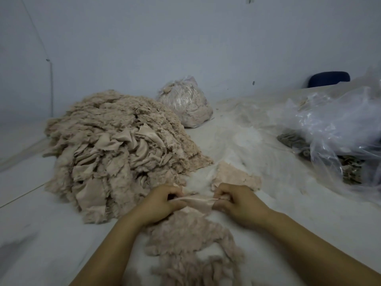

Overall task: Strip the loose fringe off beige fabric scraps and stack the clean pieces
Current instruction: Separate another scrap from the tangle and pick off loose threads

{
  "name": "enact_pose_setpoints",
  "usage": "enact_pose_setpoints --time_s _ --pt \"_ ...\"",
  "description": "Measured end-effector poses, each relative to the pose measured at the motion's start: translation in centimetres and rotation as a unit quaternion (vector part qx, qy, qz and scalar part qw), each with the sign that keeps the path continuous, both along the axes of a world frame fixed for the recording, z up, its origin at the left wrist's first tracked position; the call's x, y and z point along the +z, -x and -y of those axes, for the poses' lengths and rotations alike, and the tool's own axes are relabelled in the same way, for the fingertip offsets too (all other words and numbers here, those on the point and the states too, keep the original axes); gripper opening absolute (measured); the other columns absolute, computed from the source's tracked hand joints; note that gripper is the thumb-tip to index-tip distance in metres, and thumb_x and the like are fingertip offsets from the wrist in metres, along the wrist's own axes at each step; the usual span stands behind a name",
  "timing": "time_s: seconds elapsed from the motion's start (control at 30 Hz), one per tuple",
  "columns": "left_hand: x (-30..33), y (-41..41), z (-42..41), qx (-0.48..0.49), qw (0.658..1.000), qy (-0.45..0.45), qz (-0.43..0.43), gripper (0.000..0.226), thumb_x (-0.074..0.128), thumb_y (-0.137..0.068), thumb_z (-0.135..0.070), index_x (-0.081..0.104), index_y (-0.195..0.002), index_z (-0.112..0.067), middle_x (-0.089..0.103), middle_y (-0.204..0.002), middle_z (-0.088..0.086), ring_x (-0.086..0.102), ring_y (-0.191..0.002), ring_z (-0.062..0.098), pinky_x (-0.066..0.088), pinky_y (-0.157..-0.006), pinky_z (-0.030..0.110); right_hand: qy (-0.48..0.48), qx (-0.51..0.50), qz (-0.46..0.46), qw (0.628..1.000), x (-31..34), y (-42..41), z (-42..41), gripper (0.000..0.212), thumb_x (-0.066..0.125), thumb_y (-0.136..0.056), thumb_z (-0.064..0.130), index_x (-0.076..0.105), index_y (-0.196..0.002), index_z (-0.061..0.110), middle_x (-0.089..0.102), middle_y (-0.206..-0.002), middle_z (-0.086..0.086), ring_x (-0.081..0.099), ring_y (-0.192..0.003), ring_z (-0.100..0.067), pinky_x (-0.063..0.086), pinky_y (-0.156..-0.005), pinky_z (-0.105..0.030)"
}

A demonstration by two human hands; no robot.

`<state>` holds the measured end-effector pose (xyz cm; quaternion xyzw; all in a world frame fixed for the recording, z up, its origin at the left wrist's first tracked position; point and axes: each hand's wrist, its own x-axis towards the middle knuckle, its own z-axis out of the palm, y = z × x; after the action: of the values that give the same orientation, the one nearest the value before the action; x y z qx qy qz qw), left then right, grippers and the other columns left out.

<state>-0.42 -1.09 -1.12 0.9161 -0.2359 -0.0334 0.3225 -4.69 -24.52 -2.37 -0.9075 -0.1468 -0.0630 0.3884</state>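
Both hands, left [162, 203] and right [237, 203], pinch a beige scrap [195, 201] stretched between them, low over the bench [288, 203]. Large scrap heap [115, 149] crowds the left side; stripped fringe [191, 244] lies beneath the wrists; clear plastic bags [338, 129] block the right.

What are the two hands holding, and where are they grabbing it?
Both hold one beige fabric scrap, stretched between them. The left hand pinches its left end and the right hand pinches its right end, just above a fluffy heap of fringe.
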Motion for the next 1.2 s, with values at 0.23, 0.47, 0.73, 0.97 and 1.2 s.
enact_pose_setpoints --time_s 0.23,0.47,0.73,0.97,1.2 --pt "0.6 0.8 0.1 -0.021 0.984 0.145 -0.097 0.026 0.053 -0.096 -0.018 0.038 -0.074 -0.019 0.036 -0.064 -0.008 0.032 -0.058 0.007 0.027 -0.057 0.026 -0.084 0.045 -0.142 0.985 1.1 1.3 1.8 0.064 0.060 -0.060 0.083 0.055 -0.053 0.020 0.051 -0.050 0.009 0.045 -0.049 -0.009 0.039 -0.055 -0.026" --pt "0.9 2.2 3.0 -0.060 0.954 0.272 -0.110 0.026 0.071 -0.078 -0.015 0.045 -0.076 -0.017 0.044 -0.068 -0.002 0.039 -0.061 0.010 0.032 -0.052 0.022 -0.361 0.012 -0.189 0.913 1.0 0.6 -3.5 0.038 0.079 -0.070 0.035 0.067 -0.095 0.008 0.073 -0.090 -0.012 0.071 -0.078 -0.021 0.055 -0.064 -0.028" --pt "0.9 0.9 2.4 0.097 0.907 0.399 -0.087 0.014 0.065 -0.085 -0.028 0.063 -0.099 -0.029 0.065 -0.092 -0.011 0.064 -0.080 0.002 0.049 -0.067 0.012 -0.473 0.004 -0.224 0.852 0.1 0.6 -2.7 0.015 0.069 -0.080 0.015 0.071 -0.093 0.008 0.072 -0.087 -0.011 0.069 -0.073 -0.020 0.055 -0.060 -0.028" --pt "0.7 0.9 4.2 -0.033 0.971 0.231 -0.055 0.021 0.059 -0.089 -0.001 0.067 -0.079 -0.017 0.066 -0.076 -0.007 0.060 -0.072 -0.002 0.047 -0.069 0.014 -0.392 0.024 -0.249 0.885 1.5 0.6 -2.6 0.063 0.082 -0.067 0.039 0.062 -0.107 -0.004 0.068 -0.104 -0.025 0.067 -0.097 -0.038 0.053 -0.088 -0.047" --pt "0.1 0.3 4.6 0.134 0.918 0.361 0.096 0.019 0.059 -0.091 -0.012 0.062 -0.086 -0.030 0.063 -0.079 -0.013 0.056 -0.069 -0.002 0.045 -0.063 0.015 -0.345 -0.020 -0.163 0.924 1.6 -0.1 -3.7 0.015 0.069 -0.087 0.016 0.063 -0.074 0.013 0.063 -0.071 -0.007 0.057 -0.063 -0.017 0.046 -0.059 -0.027"
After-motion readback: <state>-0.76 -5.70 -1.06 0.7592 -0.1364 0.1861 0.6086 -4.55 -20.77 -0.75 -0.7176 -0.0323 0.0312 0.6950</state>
